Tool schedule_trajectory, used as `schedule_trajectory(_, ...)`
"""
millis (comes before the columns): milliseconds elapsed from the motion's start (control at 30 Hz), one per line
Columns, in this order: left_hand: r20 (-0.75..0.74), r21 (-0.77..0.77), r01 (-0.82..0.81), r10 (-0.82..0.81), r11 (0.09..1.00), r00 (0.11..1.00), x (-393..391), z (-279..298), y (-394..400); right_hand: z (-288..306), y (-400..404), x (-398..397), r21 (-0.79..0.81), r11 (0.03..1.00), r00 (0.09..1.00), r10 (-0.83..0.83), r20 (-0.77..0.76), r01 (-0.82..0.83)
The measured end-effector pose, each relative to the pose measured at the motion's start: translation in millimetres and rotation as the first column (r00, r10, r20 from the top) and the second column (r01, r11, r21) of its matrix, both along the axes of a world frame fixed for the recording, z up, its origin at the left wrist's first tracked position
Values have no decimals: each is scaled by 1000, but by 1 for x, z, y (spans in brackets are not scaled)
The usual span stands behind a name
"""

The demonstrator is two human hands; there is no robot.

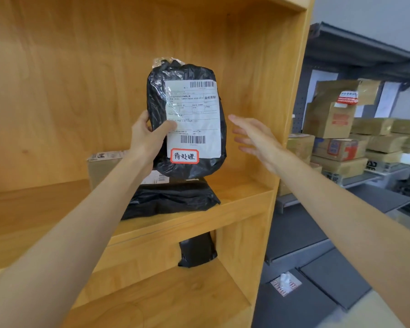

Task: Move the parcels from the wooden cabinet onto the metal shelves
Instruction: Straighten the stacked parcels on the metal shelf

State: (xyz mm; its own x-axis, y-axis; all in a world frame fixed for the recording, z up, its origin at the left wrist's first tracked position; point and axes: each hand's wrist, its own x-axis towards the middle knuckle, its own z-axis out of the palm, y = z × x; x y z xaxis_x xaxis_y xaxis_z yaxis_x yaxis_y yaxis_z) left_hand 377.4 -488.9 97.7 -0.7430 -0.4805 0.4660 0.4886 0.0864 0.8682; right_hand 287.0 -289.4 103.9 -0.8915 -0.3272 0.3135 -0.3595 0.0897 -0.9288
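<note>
At the wooden cabinet: the person faces its middle shelf, with the metal shelves off to the right.
Left hand: grips the black parcel by its left edge, thumb on the label, holding it upright above the shelf.
Right hand: fingers spread, holding nothing, just beside the parcel.
Done: cardboard boxes already stacked on the metal shelves.
Left: a second black parcel and a carton on the same shelf; a dark bag below, possibly another parcel.
Progress: partway, several transfers remain.
</note>
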Motion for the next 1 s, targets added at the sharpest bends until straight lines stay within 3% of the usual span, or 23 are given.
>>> schedule_trajectory(300, -42, -38, 55, -57, 998, 997, -18, 14, 119, 5, 123, -4, 41, 991, 989, -120, -85, 124)
schedule_trajectory(500, -20, -117, 59, -62, 991, 998, -42, 10, 230, -1, 247, -23, 122, 951, 931, -242, -273, 283)
schedule_trajectory(667, -25, -105, 78, -81, 991, 996, -67, -2, 325, -15, 350, -39, 313, 844, 835, -248, -492, 435)
schedule_trajectory(833, -15, -114, 98, -100, 989, 995, -101, -11, 398, -25, 426, -62, 408, 770, 818, -244, -521, 490)
schedule_trajectory(1000, 18, -130, 122, -121, 984, 993, -151, -14, 447, -34, 484, -99, 402, 751, 815, -305, -492, 523)
